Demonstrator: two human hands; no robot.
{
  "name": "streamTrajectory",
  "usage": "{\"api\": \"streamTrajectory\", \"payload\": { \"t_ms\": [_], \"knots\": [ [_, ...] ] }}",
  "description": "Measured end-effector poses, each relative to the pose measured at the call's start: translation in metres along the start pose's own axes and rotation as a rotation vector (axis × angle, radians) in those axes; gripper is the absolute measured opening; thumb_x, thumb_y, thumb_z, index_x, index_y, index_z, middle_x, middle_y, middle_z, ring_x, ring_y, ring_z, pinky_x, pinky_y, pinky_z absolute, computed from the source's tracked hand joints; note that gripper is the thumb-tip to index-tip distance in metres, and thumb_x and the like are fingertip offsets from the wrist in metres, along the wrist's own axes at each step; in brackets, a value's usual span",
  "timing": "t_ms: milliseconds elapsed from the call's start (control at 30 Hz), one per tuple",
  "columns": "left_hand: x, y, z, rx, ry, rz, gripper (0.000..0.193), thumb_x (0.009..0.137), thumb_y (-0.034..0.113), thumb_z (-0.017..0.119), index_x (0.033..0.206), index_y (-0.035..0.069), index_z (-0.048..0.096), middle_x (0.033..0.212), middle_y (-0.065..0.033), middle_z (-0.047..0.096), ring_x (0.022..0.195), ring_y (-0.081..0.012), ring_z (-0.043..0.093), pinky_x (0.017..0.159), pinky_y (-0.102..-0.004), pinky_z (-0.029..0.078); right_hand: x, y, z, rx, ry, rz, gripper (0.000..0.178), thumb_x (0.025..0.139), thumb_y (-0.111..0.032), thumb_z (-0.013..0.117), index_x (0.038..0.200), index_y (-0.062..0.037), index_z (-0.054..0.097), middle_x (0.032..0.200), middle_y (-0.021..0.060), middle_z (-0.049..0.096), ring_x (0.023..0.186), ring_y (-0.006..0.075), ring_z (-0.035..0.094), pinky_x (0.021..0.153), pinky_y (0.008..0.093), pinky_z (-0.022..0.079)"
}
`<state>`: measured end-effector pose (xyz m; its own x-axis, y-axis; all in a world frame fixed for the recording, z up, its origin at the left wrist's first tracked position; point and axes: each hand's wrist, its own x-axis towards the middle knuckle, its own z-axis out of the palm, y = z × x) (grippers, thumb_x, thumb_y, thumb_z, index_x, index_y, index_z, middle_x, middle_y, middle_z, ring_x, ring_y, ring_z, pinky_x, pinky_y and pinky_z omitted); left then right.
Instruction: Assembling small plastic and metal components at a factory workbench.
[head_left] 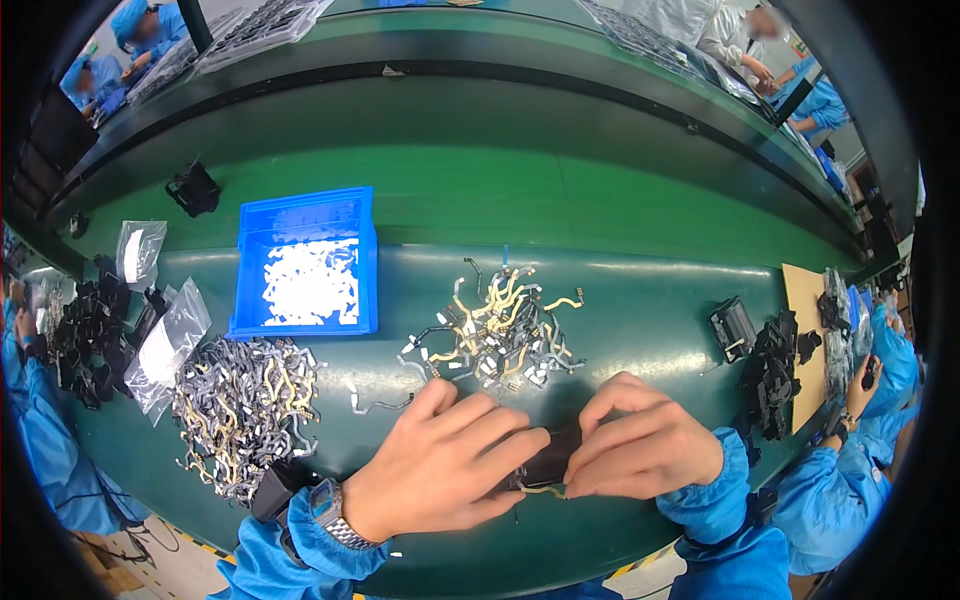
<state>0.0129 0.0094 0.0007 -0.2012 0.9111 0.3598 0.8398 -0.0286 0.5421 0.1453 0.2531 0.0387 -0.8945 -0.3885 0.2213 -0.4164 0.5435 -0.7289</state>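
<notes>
My left hand [435, 465], a metal-banded watch on its wrist, is closed with its fingertips on the left end of a small dark part [553, 458]. My right hand [640, 445] is bent in a pinch at the right end of a thin yellowish flex cable [543, 490], which runs along the near side of the dark part. My fingers cover much of both pieces. Just beyond my hands lies a loose pile of yellow, grey and black flex cables [510, 320]. One stray grey cable [380, 406] rests beside my left hand.
A blue bin [372, 270] of small white pieces stands at the left, behind a larger cable heap [245, 410]. Clear plastic bags [175, 345] and black parts [90, 335] lie further left. Black parts [770, 375] and cardboard [803, 345] are at the right. Co-workers sit on both sides.
</notes>
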Motion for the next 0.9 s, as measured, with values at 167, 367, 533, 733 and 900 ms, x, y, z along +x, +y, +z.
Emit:
{"api": "streamTrajectory", "payload": {
  "t_ms": [167, 367, 533, 733, 900],
  "knots": [
    [0.0, 0.001, 0.0, -0.009, -0.001, -0.011, 0.058, 0.067, 0.034, 0.092, 0.118, 0.016, 0.074, 0.109, 0.0017, 0.069, 0.091, -0.0177, 0.064, 0.077, -0.037, 0.04, 0.0, -0.004, 0.009, -0.008, 0.073, -0.071, 0.017, 0.078, -0.014, 0.088, 0.095, -0.0166, 0.084, 0.1, -0.0068, 0.076, 0.095, 0.0208, 0.064, 0.082, 0.0361, 0.049],
    [0.0, 0.0, 0.0, -0.009, 0.0, -0.013, 0.06, 0.065, 0.034, 0.093, 0.119, 0.016, 0.074, 0.109, 0.0016, 0.068, 0.09, -0.0178, 0.064, 0.077, -0.0368, 0.04, 0.002, -0.006, 0.015, -0.039, 0.172, -0.107, 0.019, 0.074, -0.011, 0.089, 0.092, -0.0154, 0.084, 0.098, -0.0058, 0.077, 0.091, 0.0202, 0.064, 0.077, 0.0358, 0.05],
    [0.0, 0.001, 0.0, -0.011, -0.002, -0.022, 0.06, 0.065, 0.033, 0.093, 0.119, 0.017, 0.074, 0.11, 0.0013, 0.068, 0.09, -0.0181, 0.064, 0.077, -0.0368, 0.04, 0.0, -0.003, 0.018, -0.041, 0.234, -0.093, 0.02, 0.074, -0.01, 0.089, 0.092, -0.014, 0.084, 0.097, -0.0054, 0.077, 0.09, 0.0201, 0.064, 0.075, 0.0347, 0.05],
    [0.0, 0.001, 0.001, -0.008, 0.004, -0.021, 0.06, 0.066, 0.033, 0.093, 0.12, 0.017, 0.073, 0.11, 0.0011, 0.068, 0.09, -0.0184, 0.064, 0.078, -0.0368, 0.041, 0.002, -0.003, 0.018, -0.041, 0.237, -0.108, 0.019, 0.075, -0.01, 0.088, 0.092, -0.0128, 0.084, 0.097, -0.0049, 0.078, 0.088, 0.0201, 0.064, 0.075, 0.0346, 0.051],
    [0.001, 0.001, 0.0, -0.015, -0.003, -0.021, 0.06, 0.066, 0.034, 0.094, 0.12, 0.017, 0.073, 0.11, 0.0011, 0.068, 0.09, -0.0185, 0.064, 0.078, -0.0368, 0.04, 0.002, 0.0, 0.02, -0.03, 0.147, -0.134, 0.02, 0.076, -0.011, 0.088, 0.095, -0.0126, 0.083, 0.101, -0.0029, 0.076, 0.091, 0.0219, 0.065, 0.076, 0.0362, 0.052]
  ]
}}
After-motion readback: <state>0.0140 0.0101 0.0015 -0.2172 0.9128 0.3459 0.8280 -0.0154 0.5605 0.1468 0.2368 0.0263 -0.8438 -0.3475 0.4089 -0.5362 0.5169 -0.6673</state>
